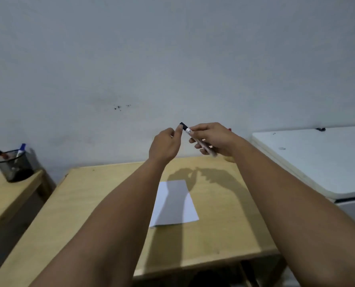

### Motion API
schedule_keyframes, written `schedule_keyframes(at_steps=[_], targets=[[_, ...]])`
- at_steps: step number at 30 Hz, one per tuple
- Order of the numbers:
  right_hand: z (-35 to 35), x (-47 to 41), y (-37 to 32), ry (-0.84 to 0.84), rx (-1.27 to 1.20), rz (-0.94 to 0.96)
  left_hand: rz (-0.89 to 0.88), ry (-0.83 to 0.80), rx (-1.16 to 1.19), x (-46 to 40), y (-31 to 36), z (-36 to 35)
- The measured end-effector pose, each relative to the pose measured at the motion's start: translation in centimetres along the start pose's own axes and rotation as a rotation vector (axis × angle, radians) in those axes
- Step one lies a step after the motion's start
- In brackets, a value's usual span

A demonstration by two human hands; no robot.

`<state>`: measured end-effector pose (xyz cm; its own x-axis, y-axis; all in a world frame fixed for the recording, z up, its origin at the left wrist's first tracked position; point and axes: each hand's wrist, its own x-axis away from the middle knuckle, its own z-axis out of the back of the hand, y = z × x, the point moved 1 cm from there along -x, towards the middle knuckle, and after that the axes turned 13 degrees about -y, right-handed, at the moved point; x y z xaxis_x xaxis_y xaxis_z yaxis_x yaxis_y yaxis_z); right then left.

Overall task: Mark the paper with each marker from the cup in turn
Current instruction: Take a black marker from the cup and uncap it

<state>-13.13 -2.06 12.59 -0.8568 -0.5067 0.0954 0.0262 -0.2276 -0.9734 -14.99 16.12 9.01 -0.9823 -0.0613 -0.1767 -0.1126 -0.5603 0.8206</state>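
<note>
My right hand (214, 138) grips a white marker (190, 133) with a black cap, held tilted in the air above the far end of the wooden table (114, 195). My left hand (166, 145) is raised beside it, fingers curled, with the fingertips touching the black cap. A white sheet of paper (175, 204) lies flat on the table below both hands, partly under my left forearm. The black mesh cup (14, 165) stands far left on a second table, holding a blue-capped marker (20, 150) and a dark-capped one.
A second wooden table (4, 195) holds the cup at the left, with a gap between the two tables. A white chest-like appliance (317, 158) stands at the right. A plain wall rises directly behind the tables.
</note>
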Motion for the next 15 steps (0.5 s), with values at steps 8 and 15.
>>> schedule_keyframes(at_steps=[8,15], targets=[[-8.9,-1.2,1.9,-0.148,0.064,0.043,0.023,-0.176,0.126,4.7,-3.8,6.7],[-12.5,-2.8,2.6,-0.050,0.303,0.171,0.111,-0.199,-0.030,3.9,-6.3,9.2]])
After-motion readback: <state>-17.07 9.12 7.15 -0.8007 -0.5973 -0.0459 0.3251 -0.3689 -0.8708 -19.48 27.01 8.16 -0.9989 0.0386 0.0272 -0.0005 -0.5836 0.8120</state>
